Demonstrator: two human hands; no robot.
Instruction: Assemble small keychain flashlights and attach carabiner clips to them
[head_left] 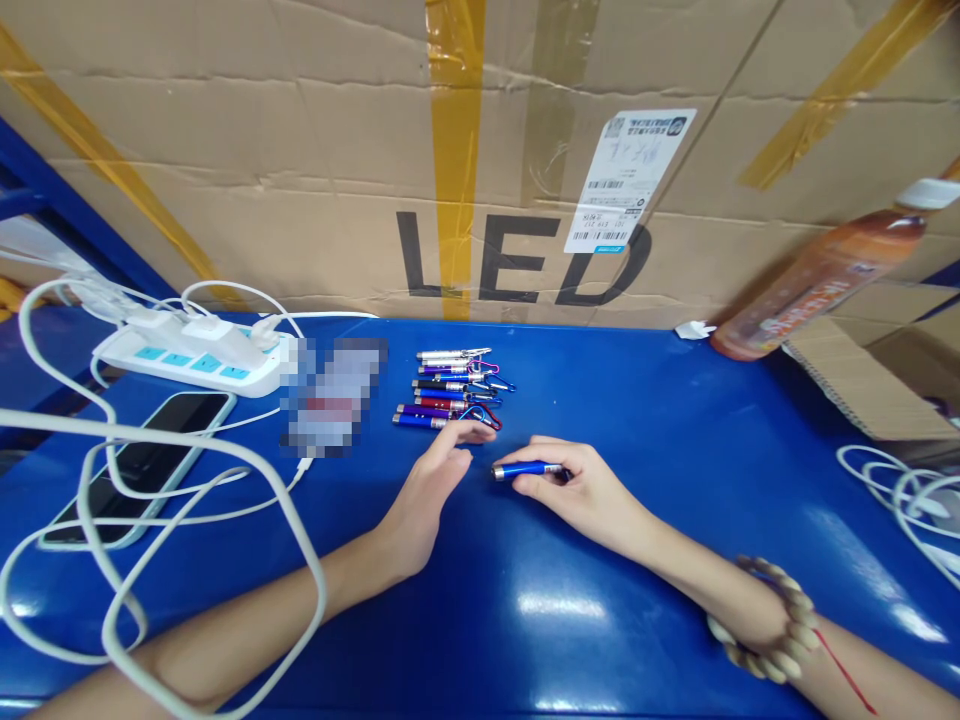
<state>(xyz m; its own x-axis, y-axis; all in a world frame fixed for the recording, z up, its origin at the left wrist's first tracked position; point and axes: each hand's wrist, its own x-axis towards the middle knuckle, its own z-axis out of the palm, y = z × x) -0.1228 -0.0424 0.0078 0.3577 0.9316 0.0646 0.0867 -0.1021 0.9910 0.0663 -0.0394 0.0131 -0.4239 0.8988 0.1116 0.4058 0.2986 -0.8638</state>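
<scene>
My right hand [581,487] holds a small blue keychain flashlight [521,470] between thumb and fingers, its silver end pointing left. My left hand [439,480] holds nothing; its fingers are stretched out and curve just below a row of similar keychain flashlights. Several lie side by side there, among them a blue one [418,421] nearest my left hand, a black one [439,385] and a silver one [442,356] at the far end. Small coloured carabiner clips hang off their right ends. My left fingers partly cover the closest clip, and I cannot tell whether they touch it.
A large cardboard box [315,200] stands behind the blue table [675,620]. On the left are a white power strip [202,360], a phone [142,470], a blurred-out device [334,400] and looping white cables [300,520]. An orange drink bottle [817,285] leans at the right.
</scene>
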